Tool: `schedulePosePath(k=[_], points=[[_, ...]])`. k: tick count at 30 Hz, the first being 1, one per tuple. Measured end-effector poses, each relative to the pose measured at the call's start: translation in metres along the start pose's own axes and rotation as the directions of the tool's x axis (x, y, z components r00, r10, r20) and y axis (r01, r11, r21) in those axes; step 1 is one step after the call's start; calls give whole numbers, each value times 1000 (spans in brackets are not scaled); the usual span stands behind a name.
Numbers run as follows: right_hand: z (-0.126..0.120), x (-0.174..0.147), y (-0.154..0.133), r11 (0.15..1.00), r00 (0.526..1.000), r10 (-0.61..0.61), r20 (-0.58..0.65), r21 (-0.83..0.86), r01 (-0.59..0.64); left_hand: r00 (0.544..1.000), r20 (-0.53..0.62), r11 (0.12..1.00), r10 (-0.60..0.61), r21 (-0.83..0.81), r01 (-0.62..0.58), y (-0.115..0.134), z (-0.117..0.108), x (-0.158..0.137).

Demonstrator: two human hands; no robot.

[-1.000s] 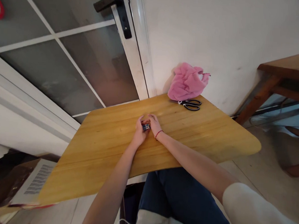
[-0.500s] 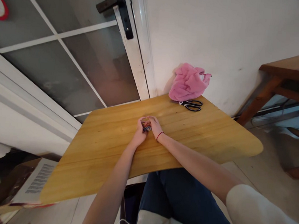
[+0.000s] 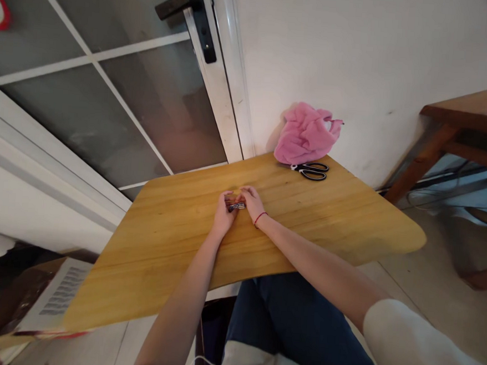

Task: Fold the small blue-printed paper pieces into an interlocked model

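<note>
On my feed, both hands, left hand [image 3: 223, 219] and right hand [image 3: 253, 205], curl around a small dark-and-white object [image 3: 237, 206], holding it between them over the wooden surface [image 3: 167, 249]. Beyond, I see black-handled scissors [image 3: 321, 177] beside pink cloth [image 3: 306, 137].

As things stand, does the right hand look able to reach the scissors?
Probably yes: nothing stands between the right hand and the scissors, which stick out past the pink cloth. That hand is curled by a small object, though.
</note>
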State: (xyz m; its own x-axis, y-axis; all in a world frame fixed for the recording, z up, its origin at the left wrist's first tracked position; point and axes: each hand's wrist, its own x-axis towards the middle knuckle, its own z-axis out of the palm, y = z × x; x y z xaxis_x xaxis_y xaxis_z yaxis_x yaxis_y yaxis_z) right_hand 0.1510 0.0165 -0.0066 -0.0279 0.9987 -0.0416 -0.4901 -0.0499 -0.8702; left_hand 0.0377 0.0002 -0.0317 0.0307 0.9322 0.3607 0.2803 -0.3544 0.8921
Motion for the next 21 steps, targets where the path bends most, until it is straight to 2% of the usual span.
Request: schedulePosePath(k=[14, 21], points=[[1, -3, 11, 997, 998, -55, -6, -48, 55, 994, -42, 992, 105, 74, -102, -5, 7, -2], [8, -9, 14, 996, 997, -63, 41, -54, 65, 990, -79, 988, 121, 101, -113, -1, 12, -5]])
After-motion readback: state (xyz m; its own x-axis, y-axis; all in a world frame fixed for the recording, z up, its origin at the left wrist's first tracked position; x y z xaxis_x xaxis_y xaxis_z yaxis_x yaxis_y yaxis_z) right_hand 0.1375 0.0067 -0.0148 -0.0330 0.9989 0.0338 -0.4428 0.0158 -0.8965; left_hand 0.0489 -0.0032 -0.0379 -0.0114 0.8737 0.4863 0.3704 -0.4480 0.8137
